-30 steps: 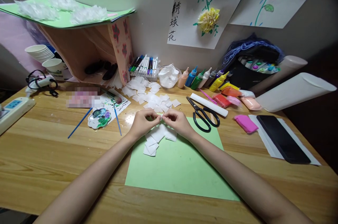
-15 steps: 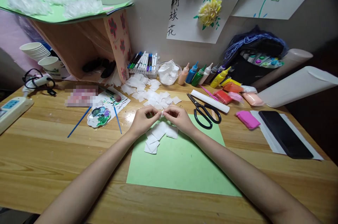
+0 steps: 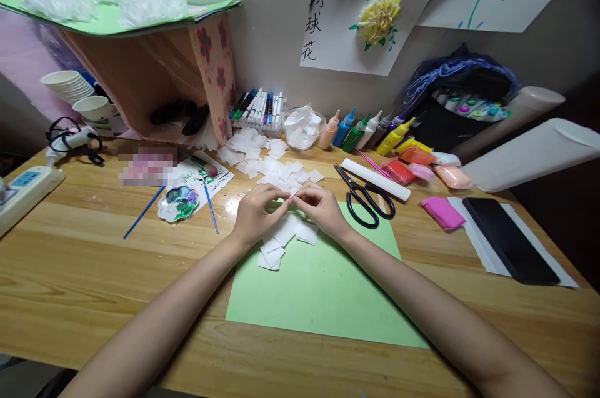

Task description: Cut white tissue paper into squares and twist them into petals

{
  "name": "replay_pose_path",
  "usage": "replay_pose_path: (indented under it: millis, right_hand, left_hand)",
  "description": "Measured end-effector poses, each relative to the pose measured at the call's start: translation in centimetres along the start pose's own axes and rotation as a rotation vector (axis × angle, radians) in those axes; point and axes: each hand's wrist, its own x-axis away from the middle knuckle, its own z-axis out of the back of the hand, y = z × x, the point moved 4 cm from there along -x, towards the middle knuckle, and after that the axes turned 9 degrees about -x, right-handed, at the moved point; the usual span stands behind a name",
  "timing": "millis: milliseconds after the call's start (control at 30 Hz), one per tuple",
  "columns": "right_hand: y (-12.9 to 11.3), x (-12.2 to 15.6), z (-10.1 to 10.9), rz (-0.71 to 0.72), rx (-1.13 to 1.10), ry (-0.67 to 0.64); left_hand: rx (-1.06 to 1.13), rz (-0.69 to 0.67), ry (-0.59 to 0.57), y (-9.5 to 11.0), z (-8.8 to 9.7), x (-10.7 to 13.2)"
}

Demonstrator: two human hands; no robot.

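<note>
My left hand point(image 3: 255, 213) and my right hand point(image 3: 319, 209) meet at the far edge of a green paper sheet point(image 3: 323, 288). Both pinch a small white tissue piece point(image 3: 289, 201) between their fingertips. Just below the hands lie several white tissue squares point(image 3: 281, 240) on the green sheet's corner. More loose tissue squares point(image 3: 267, 164) are scattered on the wooden table point(image 3: 70, 267) beyond the hands.
Black scissors point(image 3: 364, 201) lie right of my hands, beside a white roll point(image 3: 375, 179). Paint bottles point(image 3: 363, 134), a marker box point(image 3: 257, 112), a bowl of tissue point(image 3: 302, 128), a palette point(image 3: 179, 203) with brushes, clay packs point(image 3: 443, 213), a black phone point(image 3: 510, 239), a power strip point(image 3: 25, 189).
My hands stay together pinching the tissue piece, with only small finger movements. The camera has shifted slightly.
</note>
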Motion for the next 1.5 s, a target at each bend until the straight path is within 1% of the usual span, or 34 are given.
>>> replay_pose_path:
  millis: [133, 200, 300, 533, 733, 867, 967, 1167, 1333, 1500]
  right_hand:
    - [-0.1, 0.1, 0.0, 0.021, 0.002, -0.007]
    - [-0.1, 0.2, 0.0, 0.020, 0.005, -0.004]
    - [0.0, 0.2, 0.0, 0.009, 0.007, -0.012]
    - [-0.3, 0.3, -0.3, 0.015, 0.008, -0.044]
    - [-0.3, 0.2, -0.4, 0.019, 0.026, -0.032]
    - [-0.4, 0.2, -0.3, 0.014, 0.036, -0.034]
    - [-0.4, 0.2, -0.2, 0.028, 0.041, -0.032]
    - [-0.1, 0.2, -0.1, 0.008, 0.035, -0.012]
    - [-0.2, 0.2, -0.3, 0.012, 0.041, -0.018]
    - [-0.3, 0.3, -0.4, 0.014, 0.050, -0.030]
  left_hand:
    - [0.000, -0.038, -0.065, 0.2, -0.2, -0.1]
    - [0.006, -0.039, -0.077, 0.2, -0.3, -0.1]
    - [0.003, -0.028, -0.062, 0.0, -0.3, -0.1]
    - [-0.046, 0.010, 0.025, 0.0, 0.1, 0.1]
    - [-0.110, 0.050, 0.037, -0.1, 0.1, 0.1]
    - [-0.103, 0.077, 0.030, -0.3, 0.0, 0.1]
    - [-0.086, 0.089, 0.047, -0.3, 0.1, 0.2]
    - [-0.116, -0.001, 0.037, 0.1, 0.1, 0.2]
    - [-0.213, -0.060, 0.080, 0.3, 0.2, 0.3]
    - [-0.289, -0.049, 0.081, 0.8, 0.2, 0.2]
